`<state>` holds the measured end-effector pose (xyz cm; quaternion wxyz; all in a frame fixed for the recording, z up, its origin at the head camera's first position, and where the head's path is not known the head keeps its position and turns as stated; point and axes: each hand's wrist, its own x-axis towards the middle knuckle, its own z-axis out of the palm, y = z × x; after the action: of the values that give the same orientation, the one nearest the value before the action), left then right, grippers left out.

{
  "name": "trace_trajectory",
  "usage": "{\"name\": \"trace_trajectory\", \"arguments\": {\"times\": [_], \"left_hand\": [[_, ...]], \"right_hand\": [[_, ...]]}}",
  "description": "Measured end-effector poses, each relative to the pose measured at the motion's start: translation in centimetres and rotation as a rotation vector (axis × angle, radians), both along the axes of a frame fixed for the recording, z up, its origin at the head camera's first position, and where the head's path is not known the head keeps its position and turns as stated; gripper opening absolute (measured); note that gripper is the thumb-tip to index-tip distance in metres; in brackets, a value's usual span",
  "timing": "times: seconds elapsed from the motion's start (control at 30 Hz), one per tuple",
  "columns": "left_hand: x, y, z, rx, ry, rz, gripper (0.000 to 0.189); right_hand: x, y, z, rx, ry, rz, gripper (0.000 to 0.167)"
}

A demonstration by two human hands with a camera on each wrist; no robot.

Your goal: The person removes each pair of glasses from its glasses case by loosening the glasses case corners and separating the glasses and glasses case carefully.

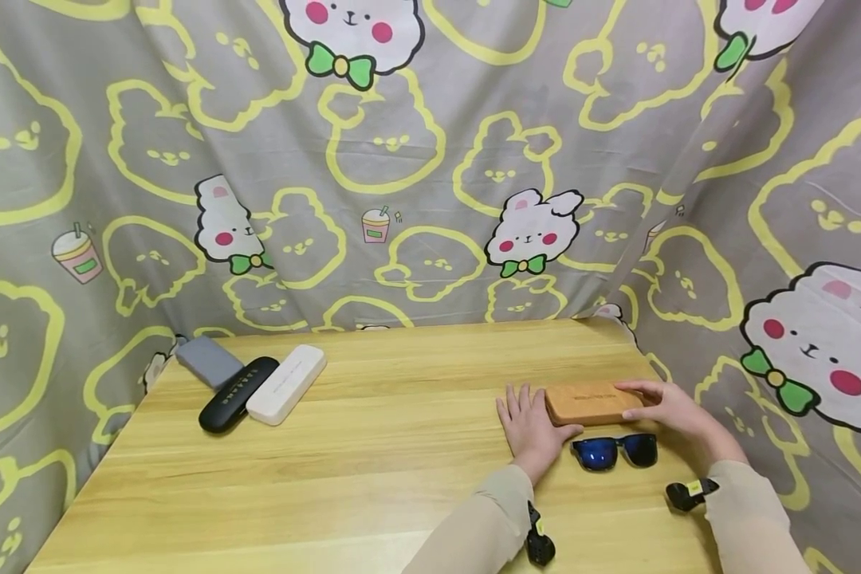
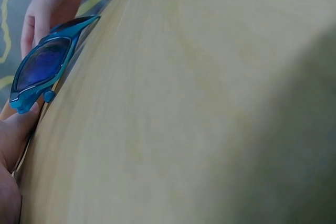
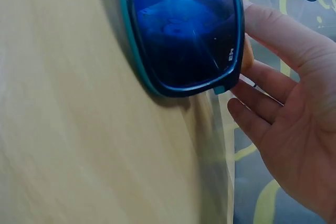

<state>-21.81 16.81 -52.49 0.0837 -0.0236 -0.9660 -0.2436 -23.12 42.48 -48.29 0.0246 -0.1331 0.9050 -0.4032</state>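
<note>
An orange-brown glasses case (image 1: 588,404) lies on the right part of the wooden table. My right hand (image 1: 663,410) grips its right end, with thumb and fingers on opposite long sides. My left hand (image 1: 531,430) rests at the case's left end, its fingers spread and straight on the tabletop. Just in front of the case lie sunglasses (image 1: 598,454) with blue mirrored lenses and dark frames. In the right wrist view a lens (image 3: 184,35) looms large beside the right hand (image 3: 299,93). The left wrist view shows the sunglasses (image 2: 44,64) between both hands.
At the table's left stand a white case (image 1: 287,384), a black case (image 1: 238,396) and a grey case (image 1: 210,361), lying side by side. A patterned curtain (image 1: 416,159) borders the wooden table (image 1: 344,486) at the back and sides.
</note>
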Motion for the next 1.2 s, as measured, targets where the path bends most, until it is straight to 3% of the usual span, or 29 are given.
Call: {"name": "trace_trajectory", "arguments": {"times": [0.33, 0.5, 1.0, 1.2], "left_hand": [[0.0, 0.2, 0.1, -0.019, -0.061, -0.001, 0.094], [-0.2, -0.2, 0.6, 0.033, -0.085, -0.016, 0.092], [-0.9, -3.0, 3.2, 0.291, -0.196, -0.156, 0.074], [-1.0, -4.9, 4.8, 0.324, -0.250, -0.181, 0.060]], "right_hand": [[0.7, -0.3, 0.8, 0.086, -0.007, -0.021, 0.058], [1.1, -0.7, 1.5, 0.138, -0.006, -0.024, 0.062], [1.9, -3.5, 4.7, 0.304, 0.147, -0.081, 0.052], [2.1, -5.1, 6.1, 0.342, 0.206, -0.106, 0.047]]}}
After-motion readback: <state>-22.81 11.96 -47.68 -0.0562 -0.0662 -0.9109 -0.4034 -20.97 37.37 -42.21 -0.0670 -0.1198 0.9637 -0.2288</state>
